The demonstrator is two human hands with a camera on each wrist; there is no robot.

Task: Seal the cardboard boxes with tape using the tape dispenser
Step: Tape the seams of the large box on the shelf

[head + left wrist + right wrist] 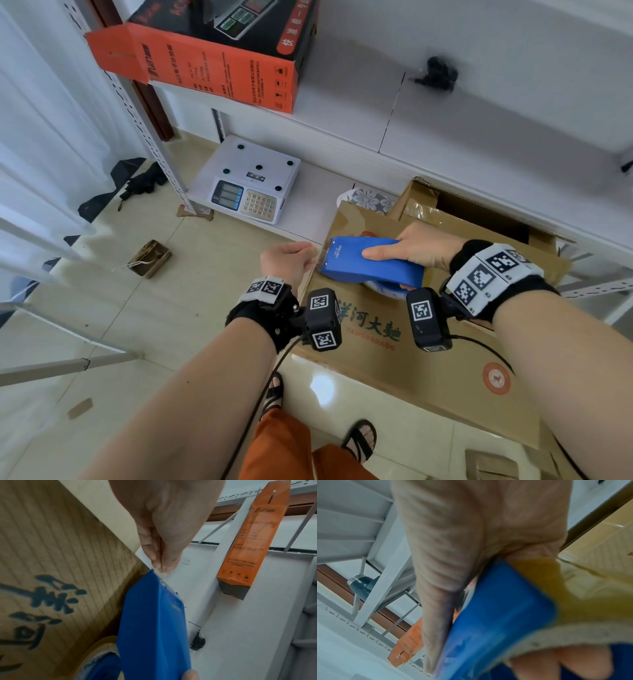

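A brown cardboard box (428,359) with dark printed characters stands on the floor beside the shelf. On its top lies a blue tape dispenser (373,262), held by my right hand (414,245) with the thumb along its blue side (496,622). The tape roll (573,608) shows under the dispenser. My left hand (291,260) is at the box's left edge, by the dispenser's front end. In the left wrist view its fingertips (161,562) pinch the clear tape end just off the dispenser's (154,628) tip, next to the box side (60,574).
A white electronic scale (250,183) sits on the low shelf board to the left of the box. An orange-and-black carton (212,51) lies on the upper shelf. A second open cardboard box (479,212) stands behind. Scraps (150,258) lie on the tiled floor; my sandalled feet (359,440) are below.
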